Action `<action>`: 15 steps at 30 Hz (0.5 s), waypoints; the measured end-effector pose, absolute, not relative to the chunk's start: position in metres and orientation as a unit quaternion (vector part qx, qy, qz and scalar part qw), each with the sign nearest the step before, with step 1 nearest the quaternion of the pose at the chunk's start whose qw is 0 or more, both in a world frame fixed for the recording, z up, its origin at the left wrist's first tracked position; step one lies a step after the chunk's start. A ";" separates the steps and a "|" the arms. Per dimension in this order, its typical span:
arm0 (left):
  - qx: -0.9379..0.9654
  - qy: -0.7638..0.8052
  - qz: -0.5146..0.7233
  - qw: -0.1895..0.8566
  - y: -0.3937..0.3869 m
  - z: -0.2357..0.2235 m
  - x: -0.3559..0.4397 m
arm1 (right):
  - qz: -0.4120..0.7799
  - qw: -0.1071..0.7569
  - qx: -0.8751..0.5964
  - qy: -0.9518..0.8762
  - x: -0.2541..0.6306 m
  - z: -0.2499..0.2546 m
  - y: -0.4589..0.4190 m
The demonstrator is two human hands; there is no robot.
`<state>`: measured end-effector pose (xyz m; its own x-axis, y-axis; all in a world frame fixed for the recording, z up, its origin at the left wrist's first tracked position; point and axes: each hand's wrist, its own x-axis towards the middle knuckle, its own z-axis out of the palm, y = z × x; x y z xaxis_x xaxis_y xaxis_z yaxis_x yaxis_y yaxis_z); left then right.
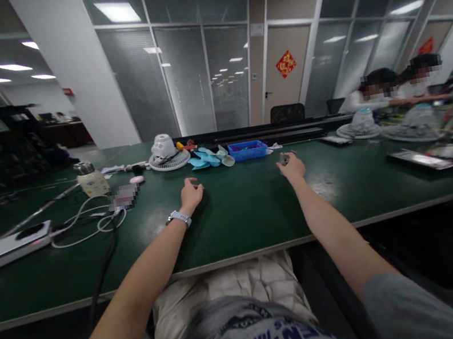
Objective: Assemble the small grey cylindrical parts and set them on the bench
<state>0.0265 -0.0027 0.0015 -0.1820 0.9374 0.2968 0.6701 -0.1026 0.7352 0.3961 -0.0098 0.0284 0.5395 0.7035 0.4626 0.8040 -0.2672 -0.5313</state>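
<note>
My right hand [294,167] is closed around a small silvery-grey metal part [284,158] above the green table. The fingers cover much of the part, so its exact kind does not show. Farther left, my left hand [191,194] rests over the tabletop with its fingers loosely bent and a gap by the thumb; I see nothing in it. Beyond the hands lie light-blue fan blades [206,158] and a blue plastic bin [248,150] with small items inside. A white fan head with its grille [169,160] sits behind my left hand.
On the left are a jar-like bottle [91,180], a phone [125,196] with white cables, and a long white device [6,252]. Dark rails [268,134] run along the back. To the right, a tablet-like device [421,159], more fan parts [362,126] and two people.
</note>
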 end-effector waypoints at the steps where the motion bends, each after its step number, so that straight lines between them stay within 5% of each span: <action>1: 0.619 0.650 0.410 0.163 -0.003 0.002 0.027 | -0.062 0.366 -0.800 -0.471 0.396 0.027 -0.010; 8: 0.623 0.642 0.411 0.176 -0.004 0.002 0.027 | -0.061 0.367 -0.781 -0.501 0.377 0.028 -0.011; 15: 0.649 0.585 0.463 0.149 -0.018 0.012 0.035 | 0.025 0.420 -0.595 -0.685 0.268 0.026 -0.015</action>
<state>0.0354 -0.0182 0.0125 -0.1129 0.8969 0.4276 0.6214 -0.2720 0.7347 0.2685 -0.0145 0.0265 0.0596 0.8357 0.5460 0.7940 0.2918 -0.5333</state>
